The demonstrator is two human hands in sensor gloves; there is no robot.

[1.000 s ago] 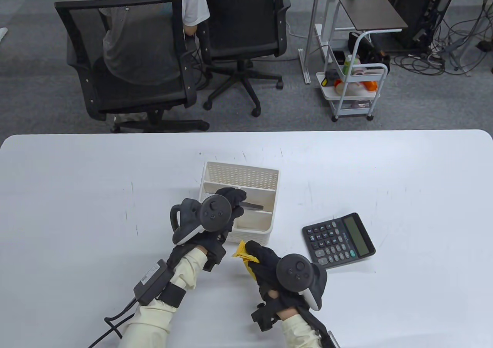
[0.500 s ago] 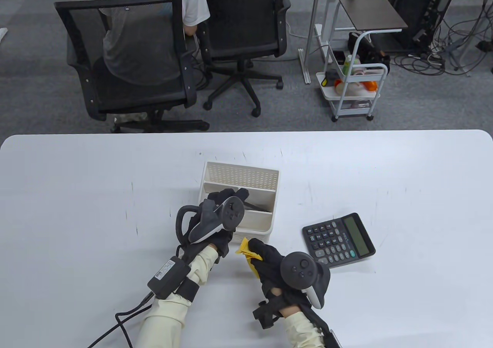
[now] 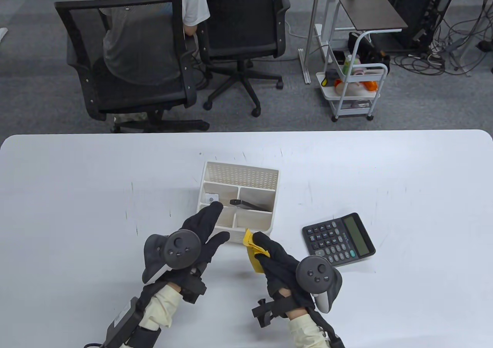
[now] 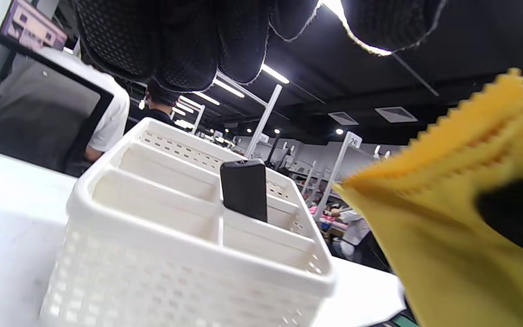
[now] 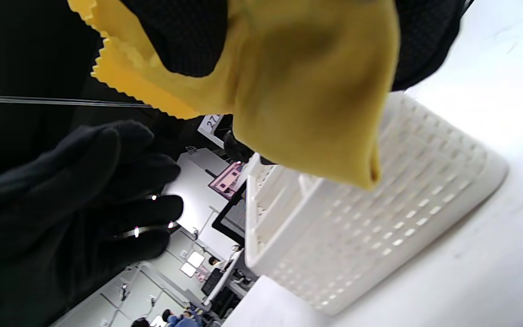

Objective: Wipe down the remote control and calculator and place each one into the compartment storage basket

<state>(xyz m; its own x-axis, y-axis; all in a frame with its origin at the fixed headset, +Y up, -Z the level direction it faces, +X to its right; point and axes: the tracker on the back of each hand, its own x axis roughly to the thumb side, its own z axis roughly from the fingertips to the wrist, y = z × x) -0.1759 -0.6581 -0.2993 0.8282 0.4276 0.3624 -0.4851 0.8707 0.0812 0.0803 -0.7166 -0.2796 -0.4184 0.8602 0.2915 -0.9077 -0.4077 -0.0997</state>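
The black remote control (image 3: 246,204) (image 4: 244,188) stands tilted in a rear compartment of the white compartment storage basket (image 3: 269,178) (image 4: 189,277) (image 5: 370,227). My left hand (image 3: 206,230) is open, fingers straight, at the basket's near left corner and holds nothing. My right hand (image 3: 265,251) grips a folded yellow cloth (image 3: 252,250) (image 4: 461,218) (image 5: 307,86) just in front of the basket. The black calculator (image 3: 338,240) lies flat on the table to the right of that hand, untouched.
The white table (image 3: 77,194) reaches to both sides. Beyond its far edge stand black office chairs (image 3: 127,55) with a seated person, and a white trolley (image 3: 356,86) at the back right.
My left hand has let go of the remote control, left it in the basket and drawn back toward me with fingers straightened. The right hand with the cloth has shifted slightly right.
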